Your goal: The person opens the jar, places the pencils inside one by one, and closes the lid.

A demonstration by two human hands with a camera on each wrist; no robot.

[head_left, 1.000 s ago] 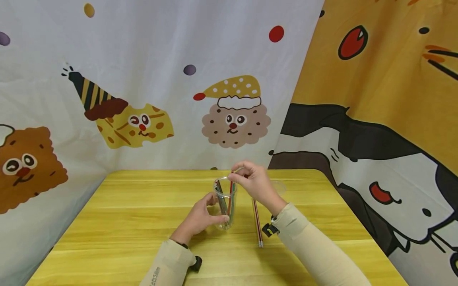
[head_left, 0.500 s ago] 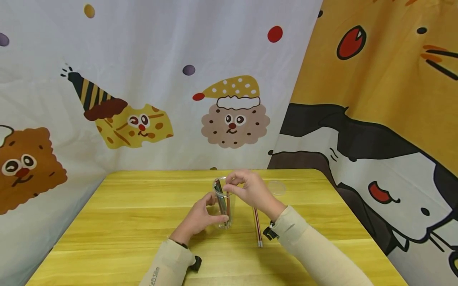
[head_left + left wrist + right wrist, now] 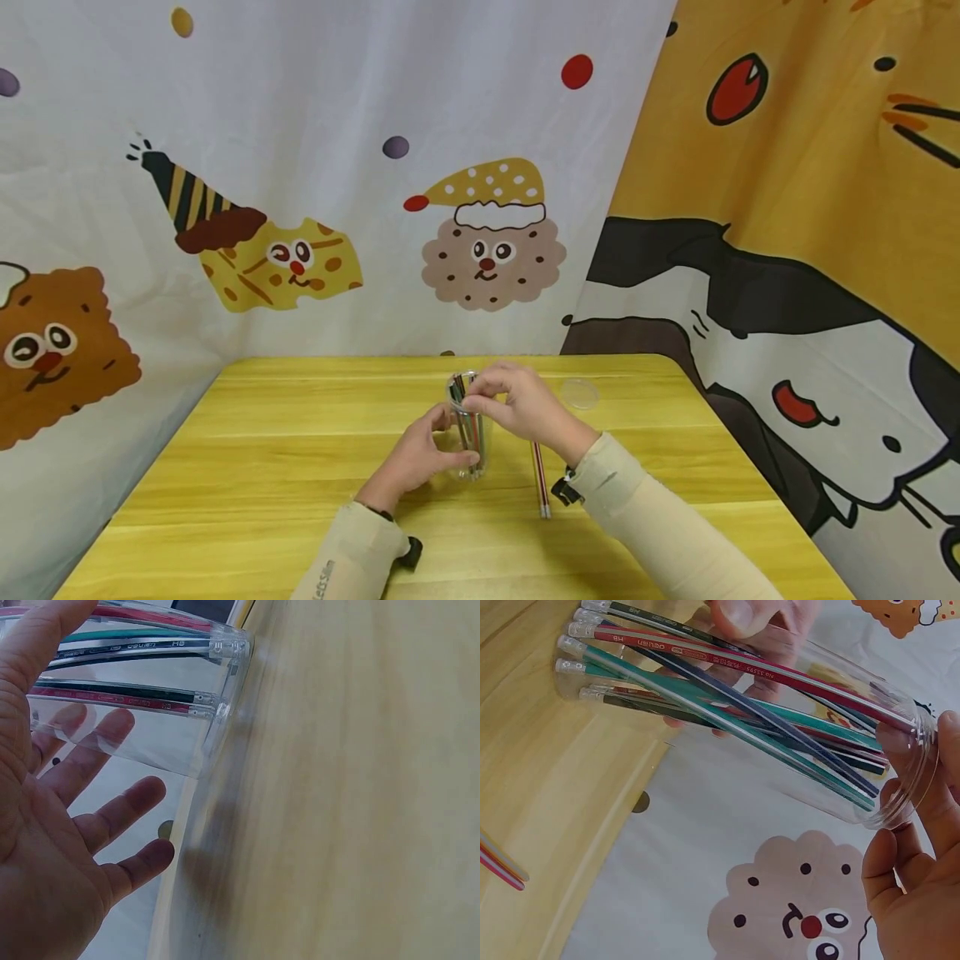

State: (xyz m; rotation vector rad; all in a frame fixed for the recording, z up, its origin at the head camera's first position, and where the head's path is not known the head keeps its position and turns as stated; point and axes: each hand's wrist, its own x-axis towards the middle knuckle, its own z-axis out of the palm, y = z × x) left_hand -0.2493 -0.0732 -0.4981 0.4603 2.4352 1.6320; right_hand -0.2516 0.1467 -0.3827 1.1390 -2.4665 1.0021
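Observation:
A clear plastic cup stands on the table, holding several pencils in dark, green and red colours. My left hand grips its lower part, thumb on the near side; in the left wrist view the other fingers spread beside and behind it. Pencil ends with clear caps rest at the cup's bottom. My right hand is at the mouth, thumb and forefinger pinching the upper end of a red pencil at the rim. Its remaining fingers curl outside the cup.
Red and yellowish striped pencils lie together on the wooden table, right of the cup. A round clear lid lies farther back on the right. A cartoon-printed curtain hangs behind the table's far edge.
My right hand has moved down and slightly left, lowering the red pencil into the cup. The left hand keeps its place on the cup. More of the lid shows now.

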